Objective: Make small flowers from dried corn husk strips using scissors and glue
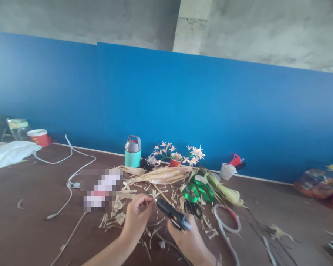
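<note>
Lying at nine o'clock from the glue gun (170, 213), pale scraps of dry husk (107, 220) are scattered on the brown table (30, 236). They are light, so a sleeve or wrist could drag them into fresh glue, and they would stick there.

Nearer, also at nine o'clock, is the left hand (138, 210). Its thumb and forefinger are pressed together, and they seem to pinch a thin greenish piece (149, 192), too small to identify. These fingertips are just beside the nozzle (155, 201), so a small slip of either hand could burn them, if the gun is hot. The left forearm rises from seven o'clock, with the wrist slightly bent.

The gun itself is above the table, between the two hands, with its nozzle towards ten o'clock. Directly at twelve o'clock, farther away, a red pot (175, 162) holds white flowers (195, 152). At five o'clock, the right hand (187, 238) is wrapped around the gun's grip; the trigger finger is hidden, and one cannot tell whether it presses. Black-handled scissors (193, 209) lie at three o'clock, near this hand, which could knock them if it swings outward.
</note>
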Demonstrator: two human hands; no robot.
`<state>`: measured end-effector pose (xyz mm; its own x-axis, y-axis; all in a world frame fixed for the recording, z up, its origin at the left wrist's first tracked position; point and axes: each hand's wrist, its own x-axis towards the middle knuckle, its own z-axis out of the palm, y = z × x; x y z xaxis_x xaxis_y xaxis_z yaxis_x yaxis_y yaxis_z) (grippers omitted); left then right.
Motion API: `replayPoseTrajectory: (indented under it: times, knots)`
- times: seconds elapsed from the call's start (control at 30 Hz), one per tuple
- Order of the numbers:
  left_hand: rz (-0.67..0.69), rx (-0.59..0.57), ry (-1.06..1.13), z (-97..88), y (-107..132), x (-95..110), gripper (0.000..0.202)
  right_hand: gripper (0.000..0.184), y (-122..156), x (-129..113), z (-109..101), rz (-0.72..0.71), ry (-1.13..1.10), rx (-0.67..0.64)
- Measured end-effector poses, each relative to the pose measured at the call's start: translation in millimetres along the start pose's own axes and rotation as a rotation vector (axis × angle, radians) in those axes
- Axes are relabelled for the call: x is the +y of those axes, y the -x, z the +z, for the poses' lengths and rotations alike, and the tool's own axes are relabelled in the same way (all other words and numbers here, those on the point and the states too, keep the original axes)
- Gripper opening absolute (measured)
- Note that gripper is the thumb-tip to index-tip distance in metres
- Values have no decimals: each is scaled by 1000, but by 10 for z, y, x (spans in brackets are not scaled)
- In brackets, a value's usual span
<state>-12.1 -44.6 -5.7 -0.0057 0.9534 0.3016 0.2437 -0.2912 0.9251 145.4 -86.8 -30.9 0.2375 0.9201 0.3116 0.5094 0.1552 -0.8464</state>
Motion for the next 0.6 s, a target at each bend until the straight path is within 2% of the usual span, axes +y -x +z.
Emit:
replayPoseTrajectory:
  times: [0.37, 0.6]
  knots:
    - [12, -8, 17, 4, 1, -31, 18, 16, 3, 0, -27, 12, -4, -9]
    - [-31, -6, 40, 0, -2, 3, 21, 15, -1, -35, -21, 8, -46, 6]
